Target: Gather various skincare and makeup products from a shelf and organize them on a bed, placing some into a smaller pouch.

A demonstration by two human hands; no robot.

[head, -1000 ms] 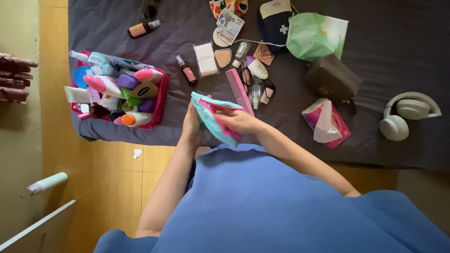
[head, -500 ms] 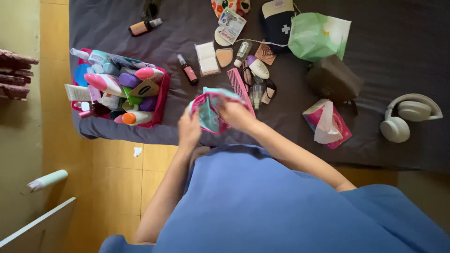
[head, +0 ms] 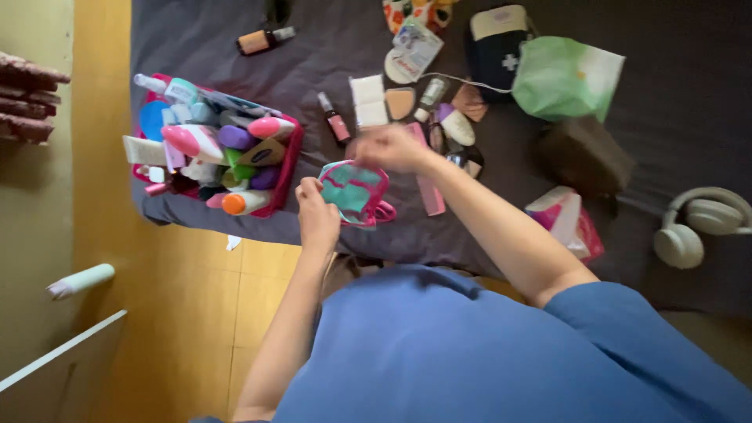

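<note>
At the far left I see a pale green bottle lying on the yellow floor. On the dark grey bedcover stands a pink basket full of tubes and bottles. Just beside it, my left hand grasps the edge of a small teal pouch with pink trim, which hangs open above the front edge of the bedcover. My right hand is above the pouch, apart from it and blurred; I cannot tell if it is clenched or released. It is over the pink comb. Further right lie a green bag, a brown pouch, a tissue pack and white headphones
</note>
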